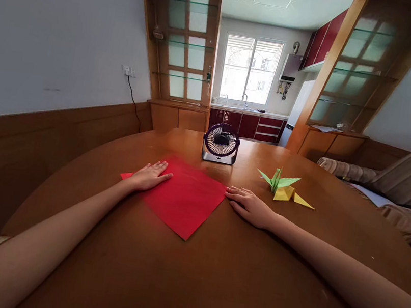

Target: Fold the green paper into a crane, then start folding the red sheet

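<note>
A square sheet of red paper (pixel 187 197) lies flat on the wooden table (pixel 125 276), one corner pointing toward me. My left hand (pixel 150 176) rests flat on its left part, fingers stretched out and thumb apart, covering some of that side. A small red tip shows beyond the wrist. At the sheet's right corner, my right hand (pixel 250 205) lies palm down with its fingertips at the paper's edge; its fingers are extended and hold nothing. To the right of that hand stand a green paper crane (pixel 276 179) and a yellow paper crane (pixel 285 192), close together.
A small dark fan (pixel 222 141) stands on the table behind the red paper. A striped sofa (pixel 408 189) is at the right, past the table's edge. Wooden cabinets with glass shelves (pixel 187 43) flank an opening to a kitchen with a window (pixel 251 70).
</note>
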A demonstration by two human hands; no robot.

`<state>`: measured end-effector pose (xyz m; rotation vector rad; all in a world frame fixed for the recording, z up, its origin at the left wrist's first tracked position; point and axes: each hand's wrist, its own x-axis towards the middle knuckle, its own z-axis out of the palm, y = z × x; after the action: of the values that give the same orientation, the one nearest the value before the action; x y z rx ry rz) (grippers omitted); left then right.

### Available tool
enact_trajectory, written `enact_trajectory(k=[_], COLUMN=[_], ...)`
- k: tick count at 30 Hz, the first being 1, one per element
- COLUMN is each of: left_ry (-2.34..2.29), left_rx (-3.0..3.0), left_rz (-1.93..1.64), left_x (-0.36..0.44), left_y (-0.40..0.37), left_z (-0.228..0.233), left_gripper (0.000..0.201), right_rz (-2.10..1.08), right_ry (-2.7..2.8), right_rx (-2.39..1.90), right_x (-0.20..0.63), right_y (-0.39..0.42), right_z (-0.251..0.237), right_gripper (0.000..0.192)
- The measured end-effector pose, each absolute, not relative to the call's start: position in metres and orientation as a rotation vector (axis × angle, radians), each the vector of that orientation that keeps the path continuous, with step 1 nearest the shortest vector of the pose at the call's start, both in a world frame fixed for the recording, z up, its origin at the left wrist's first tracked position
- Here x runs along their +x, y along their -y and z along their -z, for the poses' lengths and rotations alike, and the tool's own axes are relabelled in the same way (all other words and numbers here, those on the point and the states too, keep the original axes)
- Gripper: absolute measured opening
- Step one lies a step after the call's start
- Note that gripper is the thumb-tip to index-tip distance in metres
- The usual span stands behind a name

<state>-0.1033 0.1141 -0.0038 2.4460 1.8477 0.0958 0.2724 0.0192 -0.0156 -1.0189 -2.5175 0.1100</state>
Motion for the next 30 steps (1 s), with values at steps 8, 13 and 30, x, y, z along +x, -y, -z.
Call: enact_trajectory(k=[8, 13, 30], left_ry=[-2.042, -2.131, -1.484], left_rx=[2.367, 2.309, 2.731], left_rz=[-0.088, -0.073, -0.193], left_x=[-0.134, -0.144, -0.051], left_y=[-0.125, -0.126, -0.076], left_z=[0.007, 0.009, 0.001], left_gripper=[0.086, 0.089, 0.062], right_rz=[-0.110, -0.113, -0.109], right_ry=[2.509, 2.517, 2.404], right_rx=[-1.029, -1.023, -1.039], right_x=[0.274, 0.274, 0.271], right_y=[-0.019, -0.019, -0.012], right_z=[0.015, 0.015, 0.010], right_gripper=[0.042, 0.042, 0.053])
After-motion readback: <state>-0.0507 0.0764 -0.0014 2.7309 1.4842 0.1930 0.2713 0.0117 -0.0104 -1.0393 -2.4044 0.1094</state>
